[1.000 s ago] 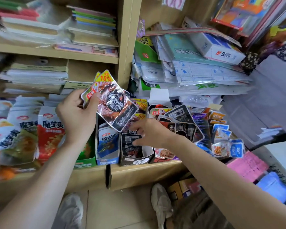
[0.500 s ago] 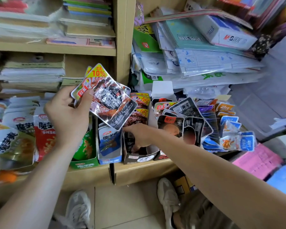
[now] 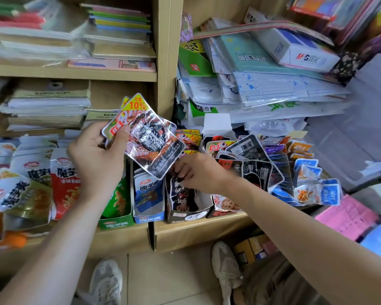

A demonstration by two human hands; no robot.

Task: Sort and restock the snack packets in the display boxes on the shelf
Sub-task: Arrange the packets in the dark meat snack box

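- Left hand grips a fan of shiny foil snack packets, dark with silver edges and yellow "10%" corner tabs. The thumb clamps the lower-left corner and the fan sticks out toward 2 o'clock from the palm.
- Right hand has its fingers curled down on a small black foil packet standing in the open black cardboard display box. It looks like a pinch on the top edge, though the fingertips are partly hidden.
- That box sits on the pale wooden shelf, around 6 o'clock from the middle of the view. A blue cardboard display box touches it at its 9 o'clock, and a green cardboard display box comes next, also toward 9.
- At 3 o'clock of the right hand there's a leaning heap of loose black and purple packets, then small blue-and-white packets.
- Handling, my guess: these are light, floppy and slick, so a fanned stack will want to slide apart. I'd take each one by the flat sealed seam at the top, not the puffy middle, and go easy on the squeeze so the snack inside doesn't get crushed.
- Dropped in upright they'll probably flop unless packed snugly.
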